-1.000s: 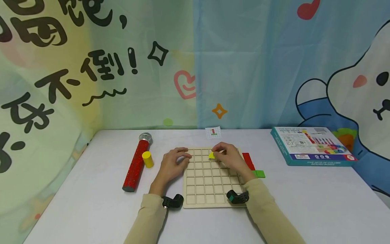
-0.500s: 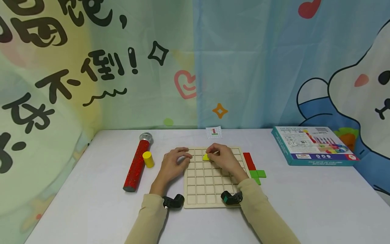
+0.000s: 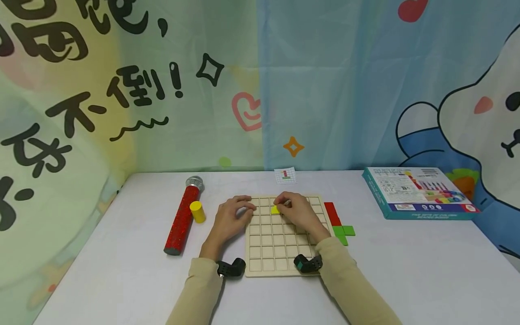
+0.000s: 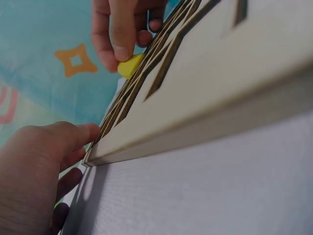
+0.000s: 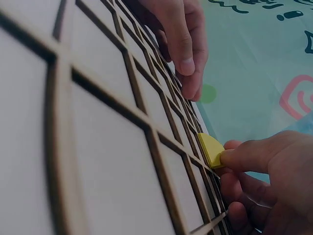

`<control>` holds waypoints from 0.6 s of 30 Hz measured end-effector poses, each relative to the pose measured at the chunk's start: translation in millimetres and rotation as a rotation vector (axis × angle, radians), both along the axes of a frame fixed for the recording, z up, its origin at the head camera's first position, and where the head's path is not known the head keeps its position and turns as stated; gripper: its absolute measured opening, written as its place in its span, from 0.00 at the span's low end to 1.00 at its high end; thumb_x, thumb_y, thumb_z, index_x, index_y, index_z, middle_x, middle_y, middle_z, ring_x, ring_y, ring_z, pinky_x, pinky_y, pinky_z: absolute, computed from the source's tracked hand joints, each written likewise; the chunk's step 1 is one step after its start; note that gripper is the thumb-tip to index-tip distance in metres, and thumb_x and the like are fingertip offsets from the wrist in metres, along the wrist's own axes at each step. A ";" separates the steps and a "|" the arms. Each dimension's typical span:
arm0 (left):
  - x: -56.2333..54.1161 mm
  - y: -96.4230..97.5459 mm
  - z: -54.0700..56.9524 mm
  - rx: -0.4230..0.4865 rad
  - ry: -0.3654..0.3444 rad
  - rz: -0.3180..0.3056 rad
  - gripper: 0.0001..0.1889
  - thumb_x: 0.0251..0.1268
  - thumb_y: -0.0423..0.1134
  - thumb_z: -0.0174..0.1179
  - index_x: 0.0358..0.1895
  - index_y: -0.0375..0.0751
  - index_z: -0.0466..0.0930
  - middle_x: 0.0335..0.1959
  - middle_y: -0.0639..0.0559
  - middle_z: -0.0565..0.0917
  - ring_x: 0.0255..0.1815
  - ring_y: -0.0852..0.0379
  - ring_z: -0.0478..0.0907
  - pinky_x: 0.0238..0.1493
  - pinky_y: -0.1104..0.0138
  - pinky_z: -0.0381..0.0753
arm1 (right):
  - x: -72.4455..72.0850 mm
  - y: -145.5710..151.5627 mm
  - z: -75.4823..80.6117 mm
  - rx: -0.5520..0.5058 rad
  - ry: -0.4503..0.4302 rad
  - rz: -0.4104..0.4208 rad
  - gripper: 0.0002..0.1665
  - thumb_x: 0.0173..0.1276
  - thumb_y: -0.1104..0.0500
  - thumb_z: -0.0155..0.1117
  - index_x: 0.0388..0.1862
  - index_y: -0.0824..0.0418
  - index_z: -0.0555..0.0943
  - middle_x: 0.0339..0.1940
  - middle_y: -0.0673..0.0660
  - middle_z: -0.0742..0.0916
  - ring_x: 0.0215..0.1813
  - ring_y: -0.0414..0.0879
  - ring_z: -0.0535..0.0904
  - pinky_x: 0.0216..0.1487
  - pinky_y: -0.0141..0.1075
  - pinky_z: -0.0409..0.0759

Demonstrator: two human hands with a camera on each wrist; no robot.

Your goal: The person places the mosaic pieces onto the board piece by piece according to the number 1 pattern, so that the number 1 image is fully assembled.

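My right hand [image 3: 299, 212] pinches a small yellow tile [image 3: 275, 210] between thumb and fingers at the far part of a wooden grid board [image 3: 262, 253]. In the right wrist view this tile [image 5: 211, 151] has a curved side and stands tilted against the grid's ribs. The left wrist view shows the tile [image 4: 129, 66] partly covered by the right fingertips. My left hand [image 3: 232, 216] rests at the board's upper left edge. Its fingertips [image 4: 88, 132] touch the board's rim, with the fingers loosely bent.
A red microphone [image 3: 181, 221] and a yellow cylinder [image 3: 197, 212] lie left of the board. Red [image 3: 332, 214] and green tiles [image 3: 343, 231] lie at its right edge. A small grid card [image 3: 285, 175] sits behind, and a flat game box [image 3: 418, 194] is at the right.
My right hand has moved a little left across the board with the yellow tile, then nearly stopped. The left hand has stayed at the board's edge.
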State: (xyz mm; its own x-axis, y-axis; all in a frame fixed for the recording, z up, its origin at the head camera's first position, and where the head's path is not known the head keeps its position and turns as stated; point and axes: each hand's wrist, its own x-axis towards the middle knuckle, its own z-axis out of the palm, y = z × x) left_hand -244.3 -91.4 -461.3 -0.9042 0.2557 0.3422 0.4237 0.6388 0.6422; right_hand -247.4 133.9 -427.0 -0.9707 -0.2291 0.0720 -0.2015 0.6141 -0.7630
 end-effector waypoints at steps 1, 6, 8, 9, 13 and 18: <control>-0.2 0.1 -0.2 0.002 -0.003 0.001 0.07 0.63 0.40 0.59 0.40 0.53 0.85 0.57 0.53 0.80 0.61 0.50 0.73 0.63 0.49 0.62 | 0.2 -0.4 -0.4 0.001 0.003 -0.001 0.07 0.68 0.59 0.59 0.41 0.57 0.82 0.41 0.54 0.85 0.36 0.45 0.79 0.38 0.37 0.76; -1.0 -0.1 -1.4 0.009 -0.001 0.011 0.07 0.64 0.41 0.59 0.40 0.53 0.85 0.56 0.55 0.80 0.60 0.51 0.74 0.63 0.49 0.62 | 2.1 -3.2 -1.8 0.025 0.037 -0.023 0.07 0.68 0.58 0.59 0.41 0.56 0.82 0.41 0.53 0.85 0.36 0.44 0.79 0.37 0.37 0.76; -1.0 -0.1 -0.9 0.013 -0.002 0.013 0.07 0.64 0.41 0.59 0.40 0.53 0.85 0.56 0.55 0.80 0.60 0.51 0.74 0.63 0.49 0.62 | 3.7 -4.5 -1.5 0.036 0.051 -0.036 0.07 0.68 0.58 0.59 0.41 0.55 0.82 0.41 0.53 0.85 0.36 0.44 0.79 0.38 0.38 0.76; -1.0 -0.1 -0.7 0.016 -0.004 0.013 0.07 0.64 0.41 0.59 0.40 0.53 0.85 0.56 0.55 0.80 0.60 0.51 0.74 0.63 0.49 0.62 | 4.5 -5.0 -1.4 0.043 0.062 -0.040 0.06 0.68 0.58 0.59 0.41 0.55 0.82 0.42 0.53 0.85 0.37 0.45 0.79 0.39 0.39 0.76; -0.5 0.1 0.6 0.024 -0.008 0.013 0.07 0.64 0.41 0.59 0.40 0.53 0.85 0.56 0.55 0.80 0.60 0.51 0.74 0.63 0.49 0.62 | 7.1 -6.5 -0.3 0.062 0.091 -0.049 0.06 0.67 0.59 0.60 0.40 0.54 0.82 0.41 0.52 0.84 0.38 0.46 0.80 0.41 0.41 0.77; -0.7 0.6 -0.1 0.024 -0.011 0.011 0.06 0.64 0.41 0.59 0.40 0.53 0.85 0.56 0.55 0.80 0.60 0.51 0.74 0.63 0.50 0.62 | 7.9 -6.9 -0.3 0.091 0.109 -0.042 0.04 0.66 0.60 0.61 0.37 0.54 0.83 0.38 0.52 0.82 0.37 0.45 0.78 0.42 0.41 0.77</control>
State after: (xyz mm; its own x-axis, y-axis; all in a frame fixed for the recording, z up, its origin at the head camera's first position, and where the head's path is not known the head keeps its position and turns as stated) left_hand -245.0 -90.7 -461.4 -0.9105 0.2376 0.3384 0.4098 0.6277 0.6619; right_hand -239.4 127.0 -427.4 -0.9673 -0.1984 0.1583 -0.2525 0.6894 -0.6790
